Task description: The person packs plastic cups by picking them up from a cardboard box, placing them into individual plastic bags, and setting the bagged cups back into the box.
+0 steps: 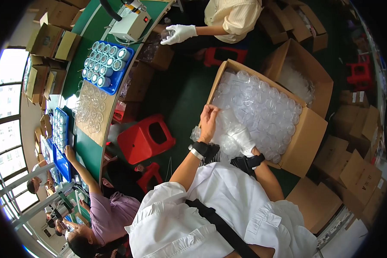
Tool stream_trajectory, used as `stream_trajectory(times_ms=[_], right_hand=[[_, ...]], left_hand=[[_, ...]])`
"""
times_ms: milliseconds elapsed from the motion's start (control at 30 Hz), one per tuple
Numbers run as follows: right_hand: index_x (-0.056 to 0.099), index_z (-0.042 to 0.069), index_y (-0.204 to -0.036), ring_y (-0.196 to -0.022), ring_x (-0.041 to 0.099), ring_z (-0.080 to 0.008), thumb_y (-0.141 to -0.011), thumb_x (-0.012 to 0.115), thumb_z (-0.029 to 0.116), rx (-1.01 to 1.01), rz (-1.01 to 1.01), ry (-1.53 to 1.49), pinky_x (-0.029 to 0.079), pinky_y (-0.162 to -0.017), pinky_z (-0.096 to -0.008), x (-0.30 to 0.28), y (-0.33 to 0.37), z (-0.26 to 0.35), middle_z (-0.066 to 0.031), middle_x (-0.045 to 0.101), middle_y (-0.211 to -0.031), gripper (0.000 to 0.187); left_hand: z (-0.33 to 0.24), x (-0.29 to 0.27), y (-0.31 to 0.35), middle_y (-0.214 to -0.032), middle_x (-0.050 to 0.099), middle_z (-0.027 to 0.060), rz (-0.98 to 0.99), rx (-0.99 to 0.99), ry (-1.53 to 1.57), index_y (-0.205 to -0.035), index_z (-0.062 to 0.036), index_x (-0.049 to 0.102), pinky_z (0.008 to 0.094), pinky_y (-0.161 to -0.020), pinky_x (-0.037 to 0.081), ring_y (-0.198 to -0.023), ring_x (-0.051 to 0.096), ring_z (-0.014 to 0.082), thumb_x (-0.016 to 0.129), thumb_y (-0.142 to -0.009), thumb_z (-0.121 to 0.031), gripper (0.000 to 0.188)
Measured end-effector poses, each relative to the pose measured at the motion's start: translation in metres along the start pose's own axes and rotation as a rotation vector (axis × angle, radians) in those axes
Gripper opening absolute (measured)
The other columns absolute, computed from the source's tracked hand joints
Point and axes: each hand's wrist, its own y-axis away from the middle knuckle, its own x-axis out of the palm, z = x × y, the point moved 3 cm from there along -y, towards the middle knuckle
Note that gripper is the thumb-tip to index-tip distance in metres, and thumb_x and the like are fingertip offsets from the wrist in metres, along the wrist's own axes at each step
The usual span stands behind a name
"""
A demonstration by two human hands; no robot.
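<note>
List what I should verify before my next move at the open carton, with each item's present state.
1. Carton open, with a flap folded outward: ok.
2. Clear round plastic pieces packed close together inside: ok.
3. Both hands gloved: not ok; the right hand is gloved in white, the left hand is bare.
4. Clear plastic film off the pieces: not ok; it lies over the carton's near-left part.
5. Firm hold on the film: cannot tell.
6. Red stool apart from the carton: ok.
</note>
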Motion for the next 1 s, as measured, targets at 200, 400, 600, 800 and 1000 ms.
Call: stream_trajectory(times_ms=[200, 400, 600, 800, 1000], right_hand=[[0.062, 0.006, -0.082, -0.065, 0.060, -0.0257, -0.071, 0.062, 0.007, -0.282, -0.120, 0.399, 0.045, -0.056, -0.0346, -0.010, 0.008, 0.027, -0.0114, 0.062, -0.075, 0.011], [0.061, 0.007, -0.084, -0.071, 0.059, -0.0332, -0.069, 0.060, 0.013, -0.227, -0.186, 0.588, 0.046, -0.059, -0.0392, -0.011, 0.010, 0.034, -0.0125, 0.061, -0.078, 0.016], [0.061, 0.009, -0.085, -0.076, 0.059, -0.0340, -0.068, 0.062, 0.020, 0.087, -0.199, 0.500, 0.046, -0.064, -0.0398, -0.064, 0.049, -0.010, -0.0145, 0.061, -0.082, 0.020], [0.061, 0.006, -0.081, -0.076, 0.059, -0.0298, -0.070, 0.059, 0.008, -0.153, -0.281, 0.617, 0.046, -0.066, -0.0363, -0.116, 0.097, -0.059, -0.0113, 0.063, -0.080, 0.011], [0.058, 0.005, -0.091, -0.069, 0.058, -0.0218, -0.069, 0.055, -0.003, -0.117, -0.349, 0.352, 0.045, -0.064, -0.0317, -0.092, 0.063, -0.043, -0.0050, 0.060, -0.072, 0.024]], left_hand=[[0.005, 0.000, -0.011, -0.086, 0.056, 0.0024, 0.247, -0.555, 0.130, -0.096, -0.0024, 0.057, 0.0195, -0.062, 0.041, -0.074, 0.050, 0.0072, 0.056, -0.084, -0.008, 0.013], [0.045, -0.014, -0.014, -0.078, 0.059, -0.0001, 0.284, -0.572, 0.095, -0.098, -0.0030, 0.057, 0.0181, -0.061, 0.041, -0.066, 0.052, 0.0070, 0.061, -0.081, -0.009, 0.018], [0.045, -0.020, -0.034, -0.073, 0.057, -0.0008, -0.124, -0.392, 0.100, -0.081, -0.0027, 0.057, 0.0204, -0.059, 0.041, -0.064, 0.052, 0.0077, 0.064, -0.077, -0.005, 0.008], [0.029, -0.001, -0.043, -0.070, 0.057, 0.0023, 0.024, -0.107, -0.203, -0.076, -0.0038, 0.055, 0.0246, -0.059, 0.042, -0.063, 0.053, 0.0114, 0.065, -0.074, -0.002, 0.011], [-0.022, 0.038, -0.025, -0.071, 0.059, 0.0063, 0.122, 0.487, -0.752, -0.077, -0.0053, 0.056, 0.0323, -0.065, 0.042, -0.069, 0.056, 0.0207, 0.068, -0.067, -0.002, 0.016]])
